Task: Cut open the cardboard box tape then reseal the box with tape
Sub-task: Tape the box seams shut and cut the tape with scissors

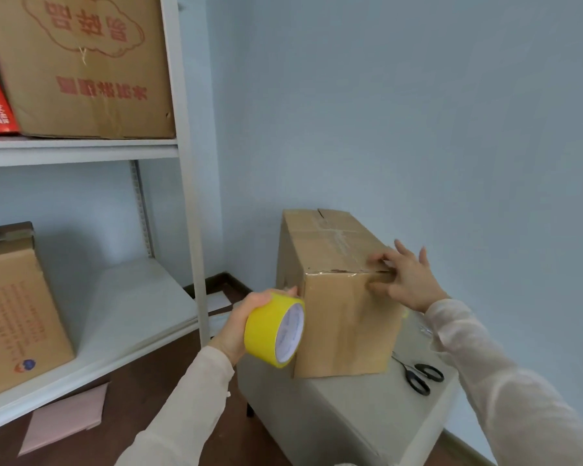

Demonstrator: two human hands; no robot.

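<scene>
Left hand (246,317) grips yellow tape roll (270,331), label unreadable; right hand (408,284) presses spread fingers (405,250) on cardboard box (344,317)

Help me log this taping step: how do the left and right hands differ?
The left hand grips the yellow tape; the right hand holds nothing. The left hand is curled round the roll; the right hand is spread, fingers straight. The left hand sits low by the box's left front corner; the right hand rests on its top front edge. Both wear pale sleeves.
</scene>
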